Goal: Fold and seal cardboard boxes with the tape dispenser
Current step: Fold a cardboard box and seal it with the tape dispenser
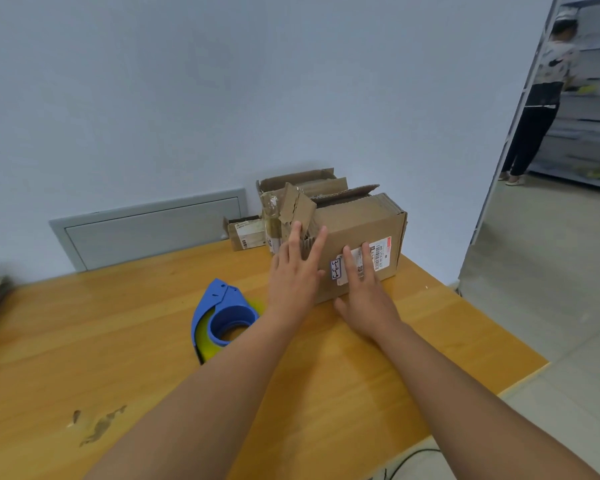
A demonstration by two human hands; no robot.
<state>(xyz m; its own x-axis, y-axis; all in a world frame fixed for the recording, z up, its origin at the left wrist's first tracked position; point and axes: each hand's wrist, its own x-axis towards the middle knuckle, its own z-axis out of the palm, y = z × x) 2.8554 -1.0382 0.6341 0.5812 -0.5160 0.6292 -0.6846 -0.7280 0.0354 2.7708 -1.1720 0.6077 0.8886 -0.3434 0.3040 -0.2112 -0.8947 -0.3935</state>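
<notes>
No grip; wooden table (118, 341), pale wall (222, 81).

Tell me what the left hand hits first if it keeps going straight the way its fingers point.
The left hand points at the torn end flaps of the cardboard box, at its near left end. Its fingertips look already at them, though contact is unclear. It would likely meet those flaps first.

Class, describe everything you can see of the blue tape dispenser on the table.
The tape dispenser looks like blue plastic, with a round hub holding a roll of yellowish tape and a pointed guard at its far end. It lies flat on its side on the wooden table, untouched, left of the left hand and near the cardboard box that both hands reach for.
</notes>
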